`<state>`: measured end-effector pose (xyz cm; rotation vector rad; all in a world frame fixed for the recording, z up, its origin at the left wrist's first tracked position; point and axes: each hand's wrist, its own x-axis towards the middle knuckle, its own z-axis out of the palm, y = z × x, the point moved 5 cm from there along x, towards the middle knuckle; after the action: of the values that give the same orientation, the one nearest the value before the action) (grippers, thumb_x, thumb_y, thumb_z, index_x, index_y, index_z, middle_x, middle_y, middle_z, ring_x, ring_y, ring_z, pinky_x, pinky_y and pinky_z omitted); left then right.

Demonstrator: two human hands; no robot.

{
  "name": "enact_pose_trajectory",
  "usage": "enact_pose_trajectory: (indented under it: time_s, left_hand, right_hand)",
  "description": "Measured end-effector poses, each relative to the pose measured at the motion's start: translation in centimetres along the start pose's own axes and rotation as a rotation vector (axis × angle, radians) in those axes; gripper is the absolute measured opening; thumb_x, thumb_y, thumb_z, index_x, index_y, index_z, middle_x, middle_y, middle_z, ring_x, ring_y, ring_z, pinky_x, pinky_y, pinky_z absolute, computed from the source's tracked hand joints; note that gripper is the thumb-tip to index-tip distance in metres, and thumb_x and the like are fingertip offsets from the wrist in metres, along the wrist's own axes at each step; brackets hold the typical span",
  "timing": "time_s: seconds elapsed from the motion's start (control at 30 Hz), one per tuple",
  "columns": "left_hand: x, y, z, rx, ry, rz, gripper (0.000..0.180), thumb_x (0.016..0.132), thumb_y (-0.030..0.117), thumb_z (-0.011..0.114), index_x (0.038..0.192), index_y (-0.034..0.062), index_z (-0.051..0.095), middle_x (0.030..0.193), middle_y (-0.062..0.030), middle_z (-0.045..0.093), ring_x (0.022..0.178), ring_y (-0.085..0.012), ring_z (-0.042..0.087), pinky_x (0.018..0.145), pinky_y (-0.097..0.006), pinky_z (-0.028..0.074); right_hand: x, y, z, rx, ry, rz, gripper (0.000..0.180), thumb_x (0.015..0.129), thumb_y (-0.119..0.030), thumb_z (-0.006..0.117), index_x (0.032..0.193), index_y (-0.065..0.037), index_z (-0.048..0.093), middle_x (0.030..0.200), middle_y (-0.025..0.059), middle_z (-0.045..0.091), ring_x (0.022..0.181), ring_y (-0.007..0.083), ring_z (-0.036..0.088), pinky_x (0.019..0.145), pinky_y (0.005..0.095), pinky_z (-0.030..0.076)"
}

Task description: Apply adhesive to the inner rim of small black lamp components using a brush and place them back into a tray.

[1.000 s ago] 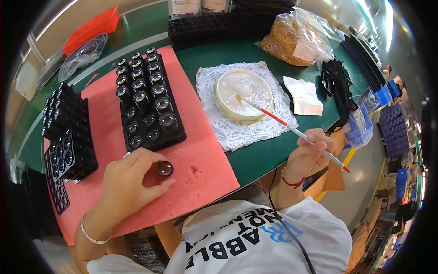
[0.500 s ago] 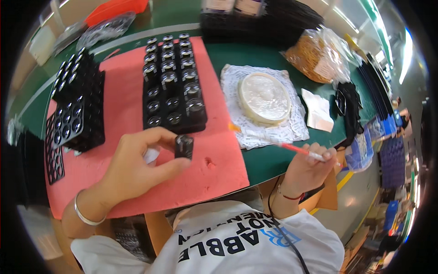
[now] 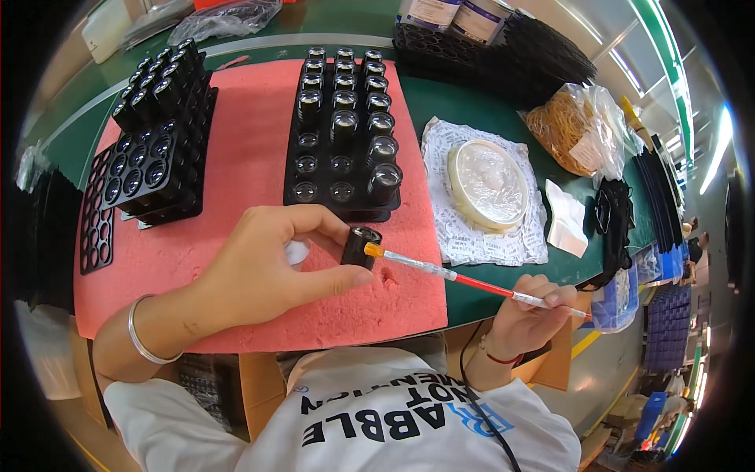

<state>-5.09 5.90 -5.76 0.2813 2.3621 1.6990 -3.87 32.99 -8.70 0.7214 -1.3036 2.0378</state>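
Observation:
Between the thumb and index finger of my left hand (image 3: 255, 259), a short black cylinder (image 3: 355, 250) is held upright above the pink foam mat (image 3: 244, 118). A small white wad (image 3: 296, 252) is tucked in the same hand's other fingers. My right hand (image 3: 528, 318) pinches a thin red-and-silver paintbrush (image 3: 480, 284) near its rear end. The brush's orange bristles (image 3: 373, 250) meet the cylinder near its top rim. Just beyond my left hand, a black tray (image 3: 324, 189) holds rows of glossy domed black cylinders (image 3: 344, 126), with several front-left cells lower than the rest.
At left, more cylinders stand on stacked black trays (image 3: 197, 157) beside a flat perforated panel (image 3: 96, 212). A film-covered round tub (image 3: 491, 185) rests on printed white sheeting (image 3: 440, 161). Farther right lie a white tissue (image 3: 565, 219) and a bag of tan bands (image 3: 562, 130). Cans (image 3: 478, 20) stand behind.
The brush has come left and down, and its bristles now meet the cylinder. My left hand has shifted right with the cylinder. The whole view has also shifted.

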Motion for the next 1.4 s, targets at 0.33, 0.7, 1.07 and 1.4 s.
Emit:
enact_pose_trajectory:
  time_s: [0.33,0.7,1.07,1.4]
  left_hand:
    - [0.2,-0.3,0.5,-0.149,-0.108,0.045,0.026,0.071,0.006,0.065,0.094,-0.0016,0.056,0.085,-0.0016,0.058,0.075,-0.0036,0.049,0.066,-0.018,0.040]
    - [0.2,-0.3,0.7,-0.241,-0.160,0.014,0.027,0.073,0.004,0.061,0.098,-0.0028,0.054,0.087,-0.0017,0.057,0.076,-0.0031,0.047,0.068,-0.017,0.040]
    - [-2.9,5.8,-6.8,0.597,0.524,0.515,0.036,0.064,0.022,0.071,0.089,0.0016,0.055,0.062,0.0070,0.042,0.052,0.0011,0.032,0.045,-0.015,0.022]
    - [-3.9,2.9,-16.0,0.888,0.804,0.154,0.024,0.067,0.015,0.063,0.079,-0.0034,0.053,0.062,-0.0064,0.051,0.057,-0.0114,0.043,0.058,-0.026,0.038]
  right_hand:
    - [-0.2,0.2,-0.8,0.057,0.072,-0.009,0.024,0.089,-0.026,0.039,0.078,-0.005,0.043,0.060,0.0053,0.046,0.050,0.0115,0.042,0.046,0.0224,0.033]
    - [-0.1,0.1,-0.7,0.073,0.108,-0.025,0.024,0.089,-0.026,0.039,0.078,-0.006,0.041,0.060,0.0047,0.046,0.051,0.0113,0.041,0.046,0.0215,0.033]
    - [-0.8,-0.2,-1.3,0.086,0.216,-0.065,0.026,0.090,-0.028,0.035,0.073,-0.009,0.036,0.056,-0.0003,0.037,0.051,0.0096,0.033,0.050,0.0238,0.026]
    - [-0.7,-0.4,-0.9,0.079,0.199,-0.072,0.026,0.091,-0.028,0.033,0.074,-0.008,0.037,0.056,0.0009,0.039,0.051,0.0087,0.035,0.050,0.0219,0.027]
